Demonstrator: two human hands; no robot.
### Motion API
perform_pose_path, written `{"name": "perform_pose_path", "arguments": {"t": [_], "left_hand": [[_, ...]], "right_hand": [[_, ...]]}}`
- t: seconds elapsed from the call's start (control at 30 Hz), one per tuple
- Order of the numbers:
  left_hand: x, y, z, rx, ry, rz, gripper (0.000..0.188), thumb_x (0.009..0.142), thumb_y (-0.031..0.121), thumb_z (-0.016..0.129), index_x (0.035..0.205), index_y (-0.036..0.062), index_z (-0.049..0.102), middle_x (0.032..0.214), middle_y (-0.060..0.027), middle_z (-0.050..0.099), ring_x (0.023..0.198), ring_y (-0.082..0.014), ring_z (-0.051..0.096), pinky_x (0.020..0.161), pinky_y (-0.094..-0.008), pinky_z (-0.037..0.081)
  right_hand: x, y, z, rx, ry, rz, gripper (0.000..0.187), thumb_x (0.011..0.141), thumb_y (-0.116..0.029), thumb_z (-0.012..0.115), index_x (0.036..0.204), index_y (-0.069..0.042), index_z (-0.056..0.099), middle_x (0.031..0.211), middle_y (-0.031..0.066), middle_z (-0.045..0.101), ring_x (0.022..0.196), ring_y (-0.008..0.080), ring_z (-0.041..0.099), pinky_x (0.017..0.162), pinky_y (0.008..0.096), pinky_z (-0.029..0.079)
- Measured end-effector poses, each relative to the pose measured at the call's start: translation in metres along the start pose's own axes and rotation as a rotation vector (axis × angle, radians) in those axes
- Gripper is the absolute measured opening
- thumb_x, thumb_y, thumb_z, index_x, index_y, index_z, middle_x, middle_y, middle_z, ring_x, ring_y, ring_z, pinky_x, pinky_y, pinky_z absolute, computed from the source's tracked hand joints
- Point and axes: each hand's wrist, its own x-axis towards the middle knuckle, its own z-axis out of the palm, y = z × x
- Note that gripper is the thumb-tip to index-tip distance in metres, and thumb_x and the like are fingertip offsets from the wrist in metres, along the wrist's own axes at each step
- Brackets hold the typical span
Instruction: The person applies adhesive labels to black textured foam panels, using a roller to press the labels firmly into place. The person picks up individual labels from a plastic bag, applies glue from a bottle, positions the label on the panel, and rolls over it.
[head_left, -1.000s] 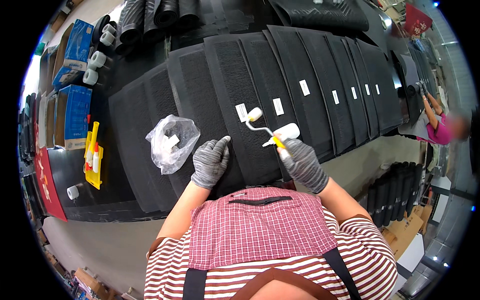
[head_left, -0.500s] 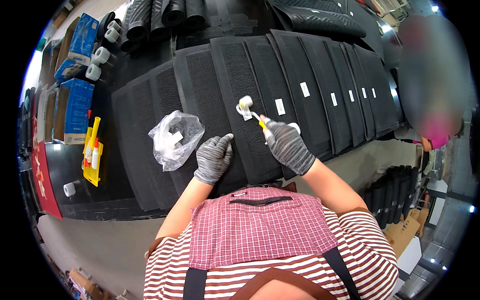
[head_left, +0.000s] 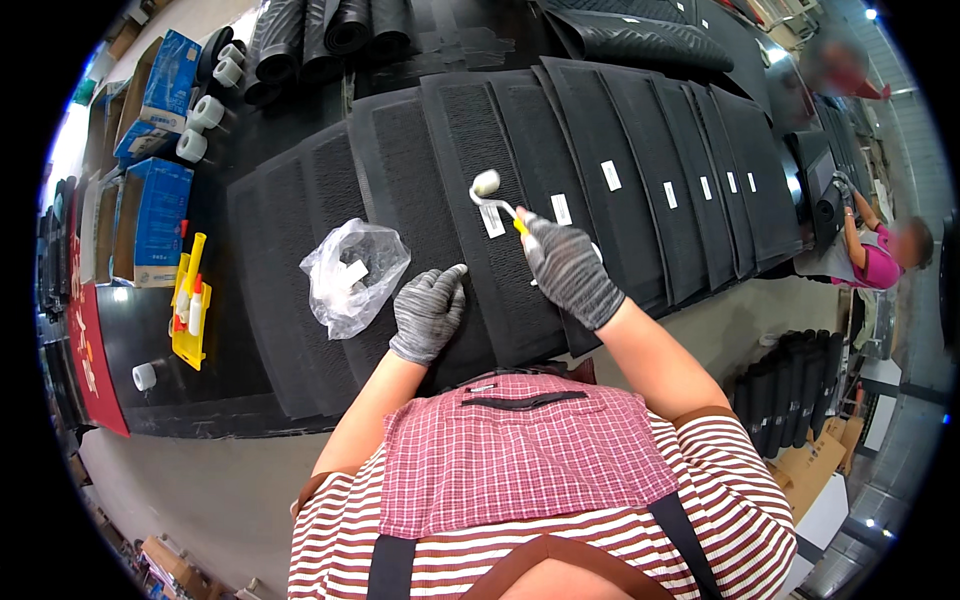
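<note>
A small paint roller [head_left: 486,184] with a white head, a bent white frame and a yellow handle is in my right hand [head_left: 572,272], whose gloved fingers wrap round the handle. Its head sits just beyond a white label [head_left: 492,220] on a black ribbed mat [head_left: 480,125]; whether it touches the mat I cannot tell. My left hand [head_left: 428,314], also in a grey glove, rests on the mats with its fingers laid on the surface and nothing visible in them. Left of it lies a clear plastic bag [head_left: 355,280] with white labels inside. Part of a white object [head_left: 597,252] peeks out beside my right hand.
Several overlapping black mats [head_left: 620,130] with white labels stretch to the right. At left are a yellow tray [head_left: 190,330] with tools, blue boxes [head_left: 158,215] and white rolls [head_left: 206,113]. Rolled mats [head_left: 350,25] lie at the back. Another person [head_left: 880,255] works at far right.
My right hand has moved the roller slightly farther from me and to the left, off the label. My left hand stays nearly in place.
</note>
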Motion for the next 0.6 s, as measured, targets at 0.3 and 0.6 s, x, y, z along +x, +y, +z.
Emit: {"name": "perform_pose_path", "arguments": {"t": [0.3,0.6], "left_hand": [[-0.006,-0.004,0.0,-0.016,0.022,-0.002,0.022,0.083,0.009,0.065,0.105,0.0084,0.068,0.073,-0.0112,0.059,0.067,-0.0307,0.059,0.061,-0.0417,0.048],[0.001,0.003,-0.001,0.014,0.036,0.049,0.023,0.084,0.01,0.064,0.107,0.0114,0.066,0.074,-0.0091,0.057,0.068,-0.0287,0.06,0.061,-0.0408,0.048]], "right_hand": [[-0.075,0.001,-0.028,-0.01,-0.169,-0.018,0.037,0.093,-0.013,0.057,0.128,-0.002,0.057,0.089,0.0193,0.066,0.078,0.0332,0.065,0.071,0.0413,0.053],[-0.03,0.104,-0.029,-0.119,0.21,-0.041,0.037,0.09,-0.029,0.062,0.119,-0.006,0.06,0.105,0.0118,0.067,0.096,0.0297,0.064,0.084,0.04,0.051]]}}
